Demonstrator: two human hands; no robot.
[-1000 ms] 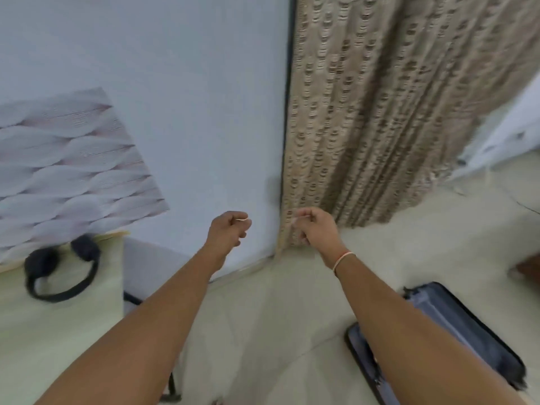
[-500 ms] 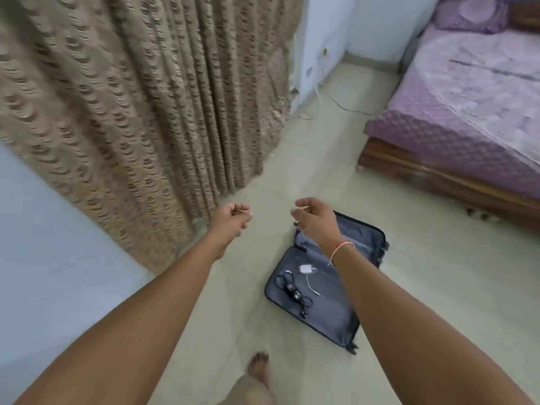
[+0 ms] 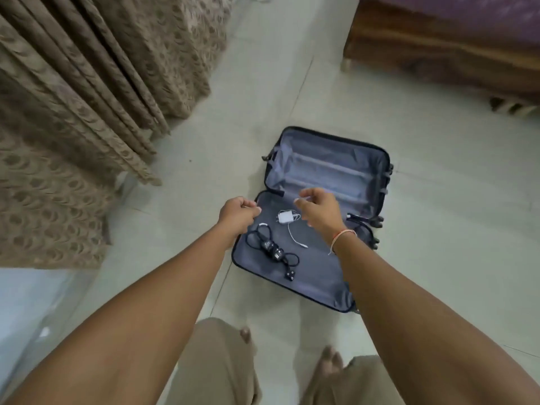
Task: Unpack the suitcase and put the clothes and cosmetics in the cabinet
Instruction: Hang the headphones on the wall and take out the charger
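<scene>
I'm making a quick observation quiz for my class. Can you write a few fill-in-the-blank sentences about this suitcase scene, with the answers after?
1. The suitcase lies ____ on the floor.
2. Next to the black cable inside it lies a ____ charger.
3. The thread bracelet is on the ____ wrist.
4. The curtain hangs on the person's ____ side.

Answers: open; white; right; left

Both bare arms stretch forward and down, forearms converging toward the hands. The left hand (image 3: 238, 215) is curled into a loose fist, knuckles up, holding nothing visible. The right hand (image 3: 318, 210), just beside it and level, has fingers bent, thumb and forefinger near each other. A thin orange thread band (image 3: 344, 235) circles the right wrist.
</scene>
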